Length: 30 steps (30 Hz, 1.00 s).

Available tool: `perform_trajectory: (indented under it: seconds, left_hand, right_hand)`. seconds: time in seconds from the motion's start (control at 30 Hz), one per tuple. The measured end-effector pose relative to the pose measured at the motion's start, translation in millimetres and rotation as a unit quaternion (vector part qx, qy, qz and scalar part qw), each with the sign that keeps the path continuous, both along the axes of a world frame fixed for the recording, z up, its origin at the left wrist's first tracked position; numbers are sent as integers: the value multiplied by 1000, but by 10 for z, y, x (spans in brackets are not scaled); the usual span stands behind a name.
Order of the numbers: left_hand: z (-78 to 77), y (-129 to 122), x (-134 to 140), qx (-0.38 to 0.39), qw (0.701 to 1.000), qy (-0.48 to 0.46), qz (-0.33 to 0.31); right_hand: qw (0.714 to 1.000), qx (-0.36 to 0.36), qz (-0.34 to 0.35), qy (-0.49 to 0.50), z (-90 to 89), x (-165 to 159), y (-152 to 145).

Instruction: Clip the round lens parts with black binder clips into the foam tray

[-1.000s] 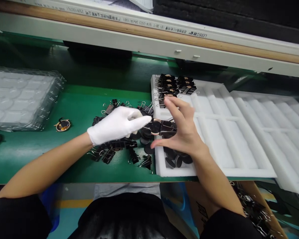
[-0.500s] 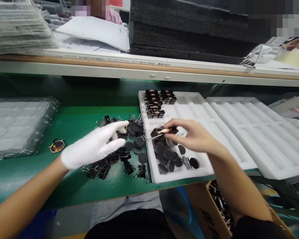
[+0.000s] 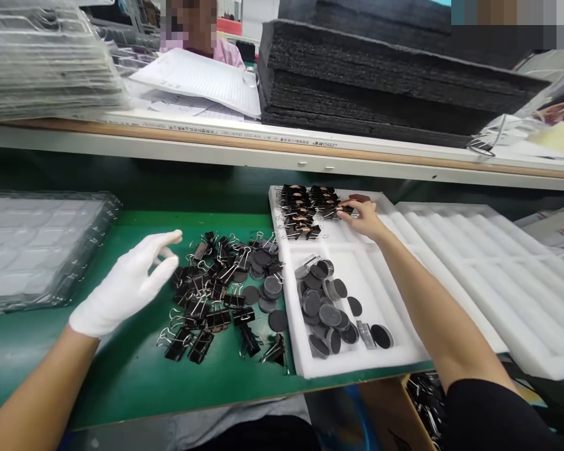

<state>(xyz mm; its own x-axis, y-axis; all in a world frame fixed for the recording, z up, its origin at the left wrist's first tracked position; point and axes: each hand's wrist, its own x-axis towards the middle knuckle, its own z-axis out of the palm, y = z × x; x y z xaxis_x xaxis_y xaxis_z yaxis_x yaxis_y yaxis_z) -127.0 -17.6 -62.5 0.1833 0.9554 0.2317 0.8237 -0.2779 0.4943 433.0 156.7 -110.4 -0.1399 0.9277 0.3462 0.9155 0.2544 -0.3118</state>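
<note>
My right hand (image 3: 363, 218), bare, pinches a small piece clamped in black binder clips (image 3: 346, 212) at the back of the white foam tray (image 3: 305, 369). Right beside it stand two columns of similar clipped pieces (image 3: 301, 210), with tan edges showing between the clips. My left hand (image 3: 126, 285), in a white glove, hovers over the green table with fingers apart and nothing in it. To its right lies a heap of loose black binder clips (image 3: 207, 288). Dark round discs (image 3: 272, 286) lie beside the clips, and more discs (image 3: 329, 315) are piled in the tray's near compartment.
A second white foam tray (image 3: 479, 282) lies at the right. Clear plastic trays (image 3: 42, 250) are stacked at the left. A shelf edge (image 3: 216, 141) crosses above, bearing black foam sheets (image 3: 380, 88) and papers. Below right, a cardboard box (image 3: 404, 407) holds more clips. A person sits beyond.
My right hand has carried the clipped piece from above the disc pile to the tray's back row. My left hand has drawn left, away from the clips. The view has shifted slightly.
</note>
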Motion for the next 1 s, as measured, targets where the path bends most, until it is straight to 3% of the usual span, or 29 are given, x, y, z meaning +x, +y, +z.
perform_trajectory:
  seconds: [0.3, 0.47, 0.73, 1.0]
  left_hand:
    - [-13, -15, -23, 4, 1000, 19, -17]
    - [-27, -16, -12, 3, 1000, 15, -23]
    - [-38, -25, -20, 19, 999, 15, -30]
    - [-3, -46, 31, -26, 999, 10, -27]
  right_hand:
    - [997, 4, -33, 75, -47, 144, 109]
    - [997, 1, -19, 69, -90, 38, 118]
    - [999, -13, -13, 43, 26, 54, 76]
    - [999, -30, -3, 37, 11, -57, 41]
